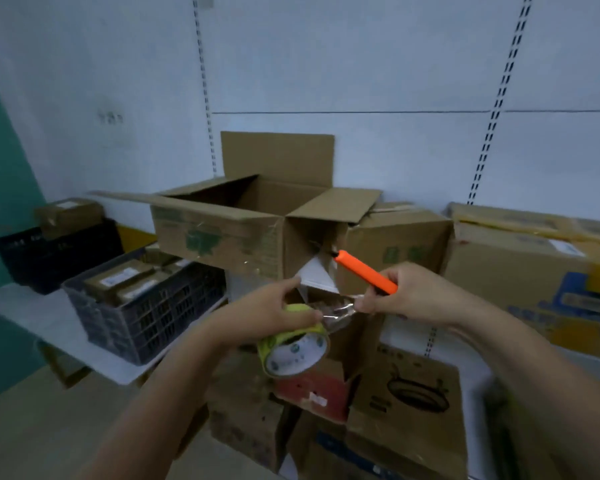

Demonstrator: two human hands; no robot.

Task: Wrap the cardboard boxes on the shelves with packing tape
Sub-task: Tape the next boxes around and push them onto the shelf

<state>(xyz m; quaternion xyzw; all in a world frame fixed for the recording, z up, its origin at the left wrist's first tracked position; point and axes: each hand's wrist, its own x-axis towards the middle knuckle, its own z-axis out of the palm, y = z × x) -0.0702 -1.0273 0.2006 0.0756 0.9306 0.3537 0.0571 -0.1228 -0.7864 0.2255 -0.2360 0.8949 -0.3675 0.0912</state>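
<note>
fingers of left hand (274, 311) grip tape roll (297, 351); right hand (406, 292) pinches tape end, holding orange cutter (366, 271), before open cardboard box (243, 230) on white shelf (49, 317), pale wall (361, 64) behind.

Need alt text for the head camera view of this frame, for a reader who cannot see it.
Left hand grips a roll of packing tape while the right hand pinches its clear free end and holds an orange utility knife. Behind them, an open cardboard box sits among other boxes.

We see two bare forearms, with no sleeves, gloves, watch or rings on our left hand (267, 313) or right hand (413, 294). Back from the fingers, wrists and arms stay uncovered to the frame's edge.
</note>
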